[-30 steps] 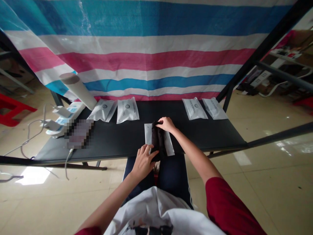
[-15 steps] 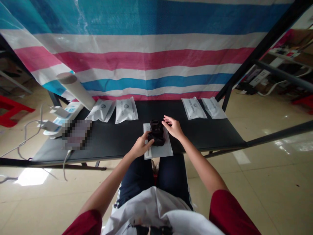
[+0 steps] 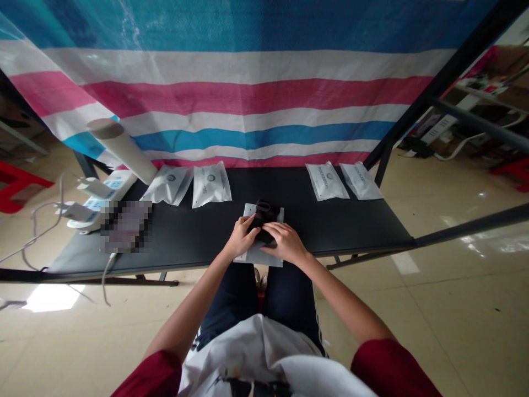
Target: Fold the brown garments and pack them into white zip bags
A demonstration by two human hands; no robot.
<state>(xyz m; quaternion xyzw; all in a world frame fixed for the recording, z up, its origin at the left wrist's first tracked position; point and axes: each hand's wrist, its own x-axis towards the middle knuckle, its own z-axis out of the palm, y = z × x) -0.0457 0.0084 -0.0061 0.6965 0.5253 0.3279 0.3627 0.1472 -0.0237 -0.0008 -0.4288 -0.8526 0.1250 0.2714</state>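
Black folded fabric bundle lies on a flat white paper packet, near the middle of the front edge of the black worktop, in the head view. The left hand curls its fingers over the bundle's left side, and the right hand lays its fingers, held together, against the lower right side, clamping it between them. Even pressure from both sides suits soft cloth, keeping it squared on the packet. Four white sealed pouches line the back edge, two on each side; a white cardboard tube leans beside a white power strip at the left end.
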